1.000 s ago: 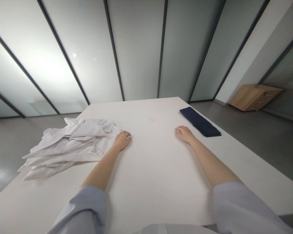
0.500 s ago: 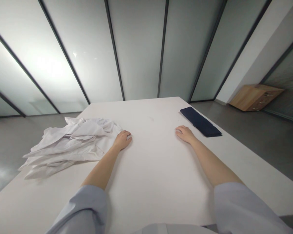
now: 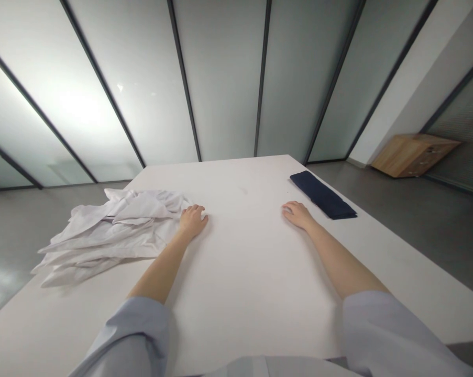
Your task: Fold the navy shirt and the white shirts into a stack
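A crumpled heap of white cloth [image 3: 114, 228], perhaps several garments, lies on the left of the white table [image 3: 244, 293]. My left hand [image 3: 193, 220] is at the heap's right edge, its fingers apart and holding nothing. On the other side, my right hand [image 3: 296, 214] rests on the tabletop with fingers loosely spread, nothing in it. Just beyond and to the right of that hand lies a flat, folded dark navy cloth [image 3: 322, 195], apart from the fingers.
Frosted glass panels [image 3: 224, 78] with dark frames stand behind the table's far edge. A wooden drawer cabinet [image 3: 413, 154] sits on the grey floor [image 3: 377, 193] at the right. The table's right edge runs diagonally past the navy cloth.
My left hand has shifted slightly left and lifted a little, its fingers more spread. The right hand, the white heap and the navy cloth keep their places.
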### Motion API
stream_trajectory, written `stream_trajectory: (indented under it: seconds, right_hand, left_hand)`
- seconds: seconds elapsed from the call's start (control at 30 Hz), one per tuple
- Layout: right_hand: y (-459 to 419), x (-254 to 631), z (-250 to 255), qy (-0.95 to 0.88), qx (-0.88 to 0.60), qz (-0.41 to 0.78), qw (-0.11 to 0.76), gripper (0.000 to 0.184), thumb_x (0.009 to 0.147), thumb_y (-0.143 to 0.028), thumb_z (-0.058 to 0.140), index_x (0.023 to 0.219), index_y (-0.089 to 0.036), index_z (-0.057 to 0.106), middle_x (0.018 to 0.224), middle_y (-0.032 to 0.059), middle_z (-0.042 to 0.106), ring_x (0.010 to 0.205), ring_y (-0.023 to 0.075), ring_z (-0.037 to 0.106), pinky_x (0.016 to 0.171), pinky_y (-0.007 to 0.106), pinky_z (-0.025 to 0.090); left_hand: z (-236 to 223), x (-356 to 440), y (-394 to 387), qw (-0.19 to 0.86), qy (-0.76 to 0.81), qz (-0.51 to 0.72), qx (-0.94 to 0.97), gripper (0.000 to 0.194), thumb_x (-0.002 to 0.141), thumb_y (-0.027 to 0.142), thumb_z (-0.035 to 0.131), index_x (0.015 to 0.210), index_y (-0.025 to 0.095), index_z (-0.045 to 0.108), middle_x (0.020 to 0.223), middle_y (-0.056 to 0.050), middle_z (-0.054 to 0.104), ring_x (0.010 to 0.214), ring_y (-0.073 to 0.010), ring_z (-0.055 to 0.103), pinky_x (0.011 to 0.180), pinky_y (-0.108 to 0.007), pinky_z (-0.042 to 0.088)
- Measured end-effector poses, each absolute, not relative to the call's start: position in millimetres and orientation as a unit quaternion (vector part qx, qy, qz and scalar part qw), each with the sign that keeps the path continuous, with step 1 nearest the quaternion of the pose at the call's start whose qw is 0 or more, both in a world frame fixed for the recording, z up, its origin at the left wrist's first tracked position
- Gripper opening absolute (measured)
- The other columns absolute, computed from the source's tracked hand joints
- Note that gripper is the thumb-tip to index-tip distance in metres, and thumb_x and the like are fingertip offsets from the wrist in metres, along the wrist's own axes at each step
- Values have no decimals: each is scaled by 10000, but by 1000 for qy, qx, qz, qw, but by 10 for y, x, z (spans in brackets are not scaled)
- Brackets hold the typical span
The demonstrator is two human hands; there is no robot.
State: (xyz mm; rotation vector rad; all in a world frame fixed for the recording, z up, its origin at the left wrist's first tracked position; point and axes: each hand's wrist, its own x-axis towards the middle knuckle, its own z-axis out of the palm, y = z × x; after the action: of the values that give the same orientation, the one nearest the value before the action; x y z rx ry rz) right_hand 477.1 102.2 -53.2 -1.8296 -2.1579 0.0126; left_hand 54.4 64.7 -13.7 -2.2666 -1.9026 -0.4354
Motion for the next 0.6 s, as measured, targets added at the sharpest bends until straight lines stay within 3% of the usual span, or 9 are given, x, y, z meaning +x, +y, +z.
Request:
stream_trajectory:
  seconds: [0.27,0.43,0.5,0.6]
  right_hand:
    - [1057,4774,-566,-750,-644,3,153,369,877,-337,483,1159,-190,670,1252,102,622,1154,250,556,999,345,403]
    - [1129,4822,-638,-753,-639,1,158,381,860,-345,497,1147,-171,676,1230,124,631,1135,273,562,993,373,404]
    - [1157,4847,-671,-754,-636,-1,163,373,857,-349,494,1136,-186,681,1223,116,636,1125,274,566,988,381,407]
    - [1182,4874,-705,-757,-632,-5,165,371,861,-355,483,1121,-188,687,1220,115,636,1115,274,570,973,377,418]
  left_hand:
    - [344,10,681,129,-710,-98,-685,375,820,373,562,1150,202,615,1213,-148,601,1179,-347,492,984,-493,376]
    - [604,-594,591,110,-790,-31,-602,816,707,612,637,1381,191,451,1495,-217,333,1356,-445,269,1049,-605,248]
    - [616,-779,529,74,-814,-28,-575,934,669,695,625,1439,227,381,1545,-213,239,1363,-482,234,1023,-644,254]
    - [570,-946,475,54,-833,-62,-548,781,764,657,536,1428,267,406,1503,-199,333,1327,-465,320,969,-622,337]
